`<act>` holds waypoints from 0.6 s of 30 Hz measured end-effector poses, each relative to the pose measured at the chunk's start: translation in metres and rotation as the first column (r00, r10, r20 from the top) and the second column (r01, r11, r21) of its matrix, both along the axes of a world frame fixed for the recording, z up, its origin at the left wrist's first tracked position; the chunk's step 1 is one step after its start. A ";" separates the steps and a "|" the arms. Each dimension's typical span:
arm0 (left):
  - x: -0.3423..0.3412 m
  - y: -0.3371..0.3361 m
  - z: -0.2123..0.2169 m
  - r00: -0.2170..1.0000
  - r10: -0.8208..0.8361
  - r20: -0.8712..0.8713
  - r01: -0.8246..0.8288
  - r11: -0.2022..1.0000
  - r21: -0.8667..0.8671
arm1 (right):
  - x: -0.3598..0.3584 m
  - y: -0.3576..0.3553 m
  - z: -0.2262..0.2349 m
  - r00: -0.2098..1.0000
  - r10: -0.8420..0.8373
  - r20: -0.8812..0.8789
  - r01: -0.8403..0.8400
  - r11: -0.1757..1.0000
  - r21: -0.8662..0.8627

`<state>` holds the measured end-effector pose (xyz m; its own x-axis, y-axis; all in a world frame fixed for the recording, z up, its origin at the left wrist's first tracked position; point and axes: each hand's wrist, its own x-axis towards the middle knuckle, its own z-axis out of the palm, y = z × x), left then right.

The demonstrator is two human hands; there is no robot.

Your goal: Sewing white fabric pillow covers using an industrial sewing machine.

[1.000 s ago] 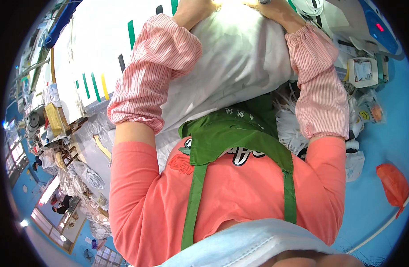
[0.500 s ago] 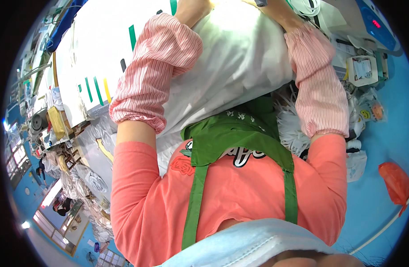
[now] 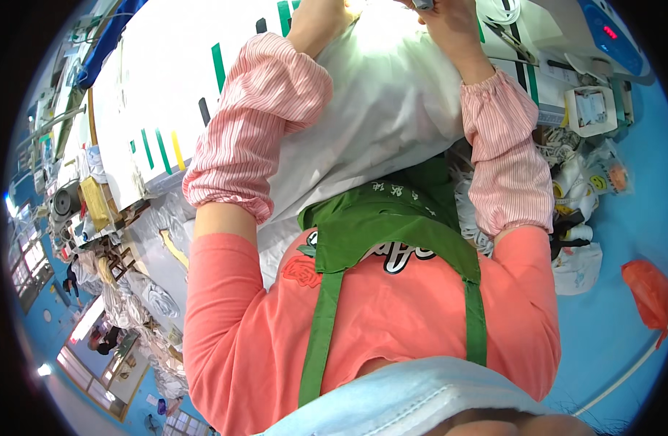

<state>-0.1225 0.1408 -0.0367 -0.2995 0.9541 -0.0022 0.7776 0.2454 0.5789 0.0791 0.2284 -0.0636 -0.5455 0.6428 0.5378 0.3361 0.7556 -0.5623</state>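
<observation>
So the big white cloth is spread over the near part of the desk, between the two sleeves, with its lower end draped down by the apron. Its top end is pretty much blown out to white, so not much detail can be made out up there.

The left hand is placed at the cloth's upper left, fingertips right at the blown-out patch. Whether anything's pinched, or how wide that grip is, honestly can't be told. The right hand is set across from it, fingers partly cut off by the top edge, and a small grey piece is seen right by them. Held or just close by? Can't be told either, same for how wide that grip is.

Both sleeves are striped pink and white. Green, black and yellow strips can be spotted on the desk, mostly left of the cloth. Over at the upper right, a blue panel with a red lit display can be seen, with a white tray lower down. Farther down that side, a red bag is seen against the blue floor.
</observation>
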 end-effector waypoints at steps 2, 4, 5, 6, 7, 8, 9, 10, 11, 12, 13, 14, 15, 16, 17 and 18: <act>0.003 -0.005 0.002 0.999 -0.009 0.051 0.010 1.000 -0.009 | 0.000 -0.002 0.001 1.000 0.015 0.008 -0.014 0.991 -0.131; 0.008 -0.008 0.002 0.996 -0.051 0.079 0.046 0.997 0.065 | 0.003 -0.001 -0.003 0.989 0.026 -0.144 -0.069 0.950 -0.303; 0.006 -0.008 -0.002 0.996 -0.050 0.077 0.044 0.997 0.066 | 0.001 -0.003 -0.004 0.989 0.028 -0.145 -0.071 0.951 -0.302; 0.004 -0.006 -0.006 0.998 -0.060 0.014 0.059 0.998 0.037 | -0.001 -0.004 -0.006 0.972 0.032 -0.231 -0.123 0.912 -0.390; 0.002 -0.004 -0.010 0.996 -0.073 -0.049 0.073 0.997 0.007 | -0.002 -0.005 -0.006 0.948 0.027 -0.316 -0.181 0.865 -0.469; 0.000 -0.005 -0.014 0.997 -0.067 -0.047 0.068 0.998 0.005 | -0.002 -0.011 -0.002 0.949 0.032 -0.315 -0.185 0.863 -0.470; -0.002 -0.008 -0.016 0.997 -0.057 -0.044 0.058 0.998 0.012 | 0.001 -0.021 0.007 0.981 0.142 -0.135 -0.175 0.944 -0.281; -0.005 -0.010 -0.017 0.998 -0.047 -0.042 0.048 0.999 0.019 | 0.001 -0.026 0.013 0.976 0.207 0.065 -0.202 0.976 -0.077; -0.004 -0.009 -0.016 0.998 -0.051 -0.041 0.052 0.998 0.021 | 0.004 -0.032 0.014 0.962 0.192 0.193 -0.201 0.979 0.026; -0.004 -0.008 -0.016 0.997 -0.063 -0.041 0.063 0.998 0.016 | 0.005 -0.034 0.016 0.963 0.190 0.193 -0.198 0.980 0.027; -0.004 -0.007 -0.016 0.996 -0.073 -0.041 0.074 0.997 0.011 | 0.007 -0.036 0.019 0.947 0.231 0.225 -0.275 0.943 0.189; -0.003 -0.006 -0.016 0.996 -0.076 -0.041 0.076 0.997 0.012 | 0.007 -0.039 0.024 0.928 0.265 0.262 -0.346 0.874 0.342; -0.003 -0.006 -0.017 0.995 -0.072 -0.065 0.075 0.997 0.033 | 0.009 -0.036 0.022 0.914 0.236 0.329 -0.355 0.857 0.372; -0.003 -0.005 -0.018 0.994 -0.068 -0.088 0.073 0.996 0.053 | 0.009 -0.035 0.022 0.915 0.235 0.329 -0.354 0.857 0.373; -0.002 -0.005 -0.016 0.994 -0.070 -0.088 0.075 0.996 0.054 | 0.009 -0.034 0.022 0.914 0.233 0.332 -0.359 0.846 0.395; -0.002 -0.006 -0.014 0.995 -0.074 -0.067 0.076 0.996 0.039 | 0.009 -0.032 0.022 0.913 0.231 0.335 -0.363 0.833 0.417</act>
